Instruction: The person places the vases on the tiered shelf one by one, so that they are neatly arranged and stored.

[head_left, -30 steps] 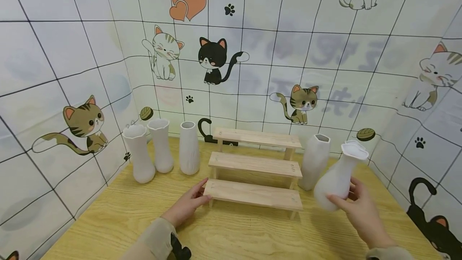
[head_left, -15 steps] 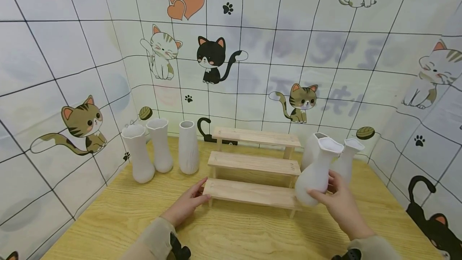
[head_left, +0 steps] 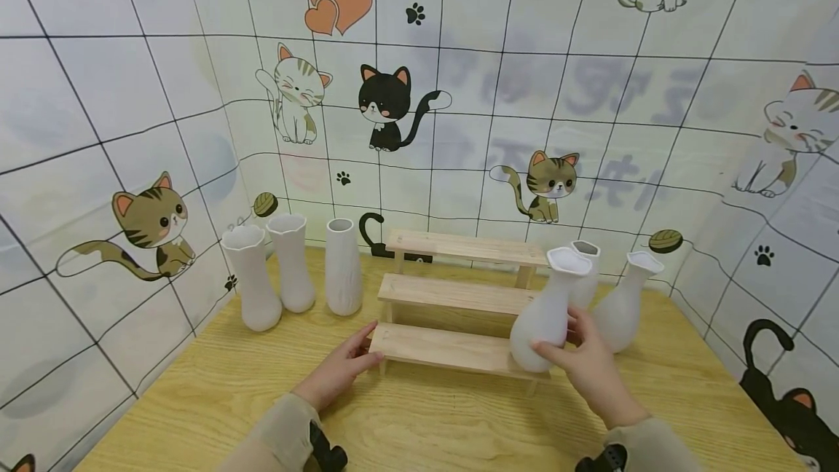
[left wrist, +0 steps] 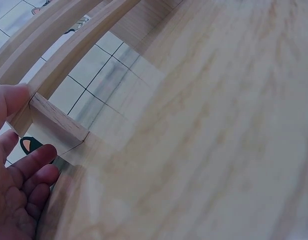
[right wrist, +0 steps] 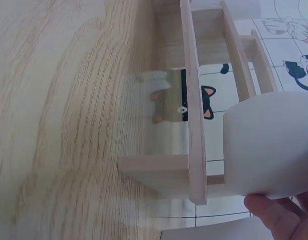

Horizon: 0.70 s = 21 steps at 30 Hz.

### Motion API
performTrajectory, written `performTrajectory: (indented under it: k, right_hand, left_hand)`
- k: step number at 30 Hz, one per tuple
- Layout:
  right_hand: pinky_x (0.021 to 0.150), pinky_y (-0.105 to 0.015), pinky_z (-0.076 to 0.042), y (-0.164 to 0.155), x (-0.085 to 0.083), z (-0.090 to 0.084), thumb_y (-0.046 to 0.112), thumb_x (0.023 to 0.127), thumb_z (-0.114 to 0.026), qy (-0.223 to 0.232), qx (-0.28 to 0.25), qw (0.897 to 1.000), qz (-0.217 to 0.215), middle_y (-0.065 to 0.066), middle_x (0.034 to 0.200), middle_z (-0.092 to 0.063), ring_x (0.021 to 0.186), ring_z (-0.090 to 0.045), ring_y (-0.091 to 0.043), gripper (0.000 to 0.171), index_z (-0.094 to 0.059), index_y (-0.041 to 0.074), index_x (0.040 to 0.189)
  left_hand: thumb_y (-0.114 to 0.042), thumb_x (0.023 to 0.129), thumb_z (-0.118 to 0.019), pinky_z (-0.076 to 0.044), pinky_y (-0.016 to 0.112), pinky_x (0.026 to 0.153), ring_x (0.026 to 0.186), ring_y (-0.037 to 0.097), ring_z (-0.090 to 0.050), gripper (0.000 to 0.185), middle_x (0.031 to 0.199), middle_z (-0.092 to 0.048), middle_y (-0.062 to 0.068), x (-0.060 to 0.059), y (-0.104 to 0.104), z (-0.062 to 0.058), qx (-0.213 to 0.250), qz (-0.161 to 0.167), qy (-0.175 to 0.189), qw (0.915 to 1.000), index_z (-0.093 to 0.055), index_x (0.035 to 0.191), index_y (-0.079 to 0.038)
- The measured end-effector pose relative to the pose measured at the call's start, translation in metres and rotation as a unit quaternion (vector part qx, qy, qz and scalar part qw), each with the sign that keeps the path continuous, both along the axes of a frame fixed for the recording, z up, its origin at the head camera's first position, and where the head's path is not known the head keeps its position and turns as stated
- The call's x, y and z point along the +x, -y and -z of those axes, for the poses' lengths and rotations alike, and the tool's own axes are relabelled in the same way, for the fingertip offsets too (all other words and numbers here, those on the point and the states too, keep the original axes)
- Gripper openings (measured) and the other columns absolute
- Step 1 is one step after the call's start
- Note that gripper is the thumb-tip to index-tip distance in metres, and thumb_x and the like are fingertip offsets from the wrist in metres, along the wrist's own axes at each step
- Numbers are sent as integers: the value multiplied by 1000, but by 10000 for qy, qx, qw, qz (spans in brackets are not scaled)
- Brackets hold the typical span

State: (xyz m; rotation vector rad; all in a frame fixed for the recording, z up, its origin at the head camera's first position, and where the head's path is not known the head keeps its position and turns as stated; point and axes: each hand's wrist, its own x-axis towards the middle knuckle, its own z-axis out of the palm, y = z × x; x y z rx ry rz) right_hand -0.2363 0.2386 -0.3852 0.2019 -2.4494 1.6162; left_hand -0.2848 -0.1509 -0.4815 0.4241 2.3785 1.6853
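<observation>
A white vase [head_left: 540, 333] with a flared mouth and round belly is in my right hand [head_left: 590, 366], thumb in front and fingers on its right side. It tilts slightly over the right end of the lowest step of a three-step wooden stand [head_left: 439, 348]. In the right wrist view, a narrow gap shows between the vase's base [right wrist: 268, 142] and the step's plank [right wrist: 196, 110]. My left hand [head_left: 337, 374] holds the lowest step's left end between thumb and index finger. Its other fingers [left wrist: 39, 177] curl below the plank in the left wrist view.
Left of the stand are a wavy-rimmed vase [head_left: 258, 286], another like it [head_left: 295, 268] and a straighter ribbed vase [head_left: 344, 272]. On the right stand a round-bellied vase [head_left: 619, 312] and a partly hidden angular one [head_left: 585, 282]. Cat-print walls surround the wooden table [head_left: 426, 428].
My right hand has carried the vase leftward from the table's right side to over the lowest step's right end. A similar vase behind it is now uncovered. The left hand stays put.
</observation>
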Motion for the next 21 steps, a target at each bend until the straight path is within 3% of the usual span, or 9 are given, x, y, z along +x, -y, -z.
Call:
performTrajectory:
  k: [16,21]
  right_hand:
    - [79,-39,-38,19,-9,3,33,66,-73,110,-66,9998,-176,-8,115,-43,102,-41,-23,77,-30,19,129]
    - [79,-39,-38,25,-10,1,34,65,-74,85,-114,9997,-210,-8,116,-44,103,-42,-23,79,-30,21,129]
  left_hand:
    - [-43,80,-54,-33,41,84,104,21,-38,69,116,-39,6,1,-1,-2,47,55,51,10000,-18,137,-28]
    - [-40,81,-55,-32,42,84,102,22,-39,69,115,-41,7,5,-3,-9,137,131,98,9998,-17,137,-25]
